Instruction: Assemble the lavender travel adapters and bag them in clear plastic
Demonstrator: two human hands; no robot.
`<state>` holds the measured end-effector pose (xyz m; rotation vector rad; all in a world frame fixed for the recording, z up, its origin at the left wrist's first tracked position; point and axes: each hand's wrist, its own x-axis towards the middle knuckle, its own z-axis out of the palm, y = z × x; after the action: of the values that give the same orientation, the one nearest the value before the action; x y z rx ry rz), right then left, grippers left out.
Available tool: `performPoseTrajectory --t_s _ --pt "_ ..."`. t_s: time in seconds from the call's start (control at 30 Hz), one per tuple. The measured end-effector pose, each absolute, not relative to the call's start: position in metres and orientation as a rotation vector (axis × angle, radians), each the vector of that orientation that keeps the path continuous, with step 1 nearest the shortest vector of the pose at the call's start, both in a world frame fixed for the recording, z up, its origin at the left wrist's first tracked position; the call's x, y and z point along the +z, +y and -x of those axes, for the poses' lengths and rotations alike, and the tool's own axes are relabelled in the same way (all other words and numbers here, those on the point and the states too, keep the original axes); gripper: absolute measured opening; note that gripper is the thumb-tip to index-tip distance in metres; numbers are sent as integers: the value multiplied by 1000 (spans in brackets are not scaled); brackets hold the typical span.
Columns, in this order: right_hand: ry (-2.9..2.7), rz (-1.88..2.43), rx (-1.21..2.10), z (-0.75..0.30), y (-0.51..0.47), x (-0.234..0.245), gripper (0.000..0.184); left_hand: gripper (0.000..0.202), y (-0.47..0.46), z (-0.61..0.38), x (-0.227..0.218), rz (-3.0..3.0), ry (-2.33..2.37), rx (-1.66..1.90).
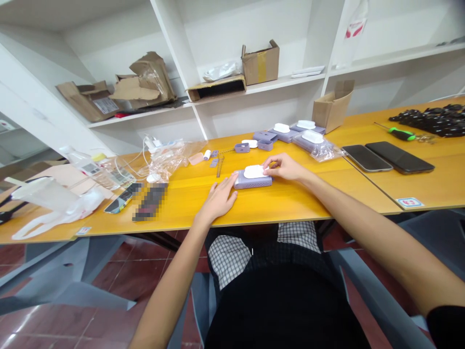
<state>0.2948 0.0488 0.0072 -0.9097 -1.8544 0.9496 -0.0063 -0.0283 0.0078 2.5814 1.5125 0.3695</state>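
A light purple perforated box (pixel 256 183) lies on the yellow table in front of me, with a white oval piece (pixel 253 171) on top. My right hand (pixel 284 167) pinches the right end of that oval piece between thumb and fingers. Stretched out flat on the table, my left hand (pixel 219 198) touches the box's left end with its fingertips. Behind the box are small purple open shells (pixel 241 148), another white oval piece (pixel 250 143) and metal springs (pixel 220 166). Similar purple boxes with white tops (pixel 282 128) stand farther back.
Two dark phones (pixel 399 157) and a green-handled screwdriver (pixel 401 134) lie to the right, near a pile of black parts (pixel 432 120). On the left are another phone (pixel 123 198), crumpled plastic (pixel 169 162) and a lidded cup (pixel 45 194). White shelves with cardboard boxes (pixel 260 64) rise behind.
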Motion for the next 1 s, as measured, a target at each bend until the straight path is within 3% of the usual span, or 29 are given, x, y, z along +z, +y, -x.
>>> performPoseTrajectory --t_s 0.47,0.53,0.67,0.83,1.0 --pt "-1892 917 847 -281 44 6 24 70 -27 4 8 -2577 1509 383" --pt "-1855 903 911 -283 45 5 34 70 -26 4 7 -2577 1515 383" --pt "-1809 842 1210 -297 49 6 72 69 -26 3 7 -2576 1514 404" --pt "-1749 838 1489 -313 51 9 49 69 -28 3 8 -2577 1497 417" --pt "-1717 899 1459 -311 52 6 45 70 -27 3 8 -2583 1494 420"
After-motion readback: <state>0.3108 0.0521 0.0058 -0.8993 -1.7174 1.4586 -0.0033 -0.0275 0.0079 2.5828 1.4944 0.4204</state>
